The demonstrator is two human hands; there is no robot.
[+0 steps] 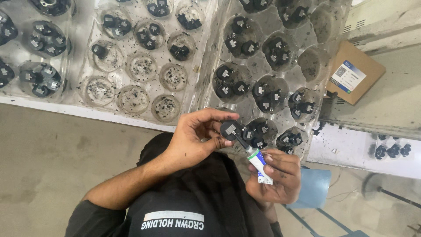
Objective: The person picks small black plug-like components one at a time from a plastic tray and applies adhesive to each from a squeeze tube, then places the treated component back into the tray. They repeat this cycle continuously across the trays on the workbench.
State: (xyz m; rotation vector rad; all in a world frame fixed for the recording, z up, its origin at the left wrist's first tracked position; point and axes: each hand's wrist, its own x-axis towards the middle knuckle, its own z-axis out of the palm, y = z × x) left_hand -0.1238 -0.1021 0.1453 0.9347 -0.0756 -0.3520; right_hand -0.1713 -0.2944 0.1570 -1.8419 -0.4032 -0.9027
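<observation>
While forearm is angling up from lower left, left hand point(193, 140) is pinching small black round part point(230, 129) between thumb and fingertips beside clear tray point(206, 79); right hand point(276, 177) is curling closed around white glue tube point(259, 163), nozzle touching part.

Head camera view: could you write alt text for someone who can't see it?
A person's left hand holds a small black part while the right hand touches a small white tube's nozzle to it, above clear plastic trays of similar black parts.

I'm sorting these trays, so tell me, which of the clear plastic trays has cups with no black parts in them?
The middle tray: its lower cups hold only dark crumbs, whereas the other trays' cups hold black parts.
</observation>
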